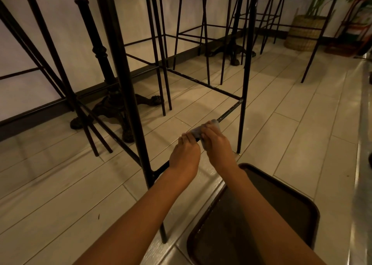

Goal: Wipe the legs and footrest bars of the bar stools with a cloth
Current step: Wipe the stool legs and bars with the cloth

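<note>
At far left, an ornate cast table base [112, 107] is seen on the tiled floor [60, 194], behind thin black stool legs. The near stool leg [141, 144] is met low down by the footrest bar [229, 111]. The left hand [185, 156] is closed around this bar. Just beside it, touching, the right hand [216, 144] is clamped on a grey cloth [203, 130] wrapped over the bar. A dark tray [298, 204] is seen at lower right, a basket planter [304, 33] at upper right.
</note>
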Demonstrator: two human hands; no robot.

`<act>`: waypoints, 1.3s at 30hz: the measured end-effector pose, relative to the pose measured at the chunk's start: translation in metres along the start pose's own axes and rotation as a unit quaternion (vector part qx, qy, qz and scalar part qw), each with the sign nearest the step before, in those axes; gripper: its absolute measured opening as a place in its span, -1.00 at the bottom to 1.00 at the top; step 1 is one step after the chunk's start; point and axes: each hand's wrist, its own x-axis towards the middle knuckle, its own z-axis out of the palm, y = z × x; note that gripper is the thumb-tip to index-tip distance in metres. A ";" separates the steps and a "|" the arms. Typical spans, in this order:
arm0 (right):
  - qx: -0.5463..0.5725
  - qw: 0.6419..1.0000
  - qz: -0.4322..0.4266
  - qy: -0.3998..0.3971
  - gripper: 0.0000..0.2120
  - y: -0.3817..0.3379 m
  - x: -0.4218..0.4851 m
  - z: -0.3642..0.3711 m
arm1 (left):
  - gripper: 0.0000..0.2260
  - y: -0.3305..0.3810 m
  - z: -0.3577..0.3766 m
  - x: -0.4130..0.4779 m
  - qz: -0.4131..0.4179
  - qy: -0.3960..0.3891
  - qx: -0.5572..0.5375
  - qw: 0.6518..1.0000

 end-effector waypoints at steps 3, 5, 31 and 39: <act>0.003 1.000 -0.002 -0.005 -0.62 0.001 0.001 0.000 | -0.49 0.001 -0.001 0.000 -0.008 -0.004 -0.020 1.000; -0.004 1.000 -0.007 -0.005 -0.62 0.005 0.002 0.000 | -0.48 0.001 -0.003 -0.001 -0.017 -0.009 -0.029 0.999; -0.016 0.999 0.038 -0.001 -0.76 0.025 0.013 0.000 | -0.45 0.012 -0.005 0.020 -0.007 -0.018 -0.005 1.000; -0.027 0.999 0.044 0.007 -0.67 0.032 0.019 -0.006 | -0.49 0.009 0.003 0.029 0.001 -0.001 -0.071 0.997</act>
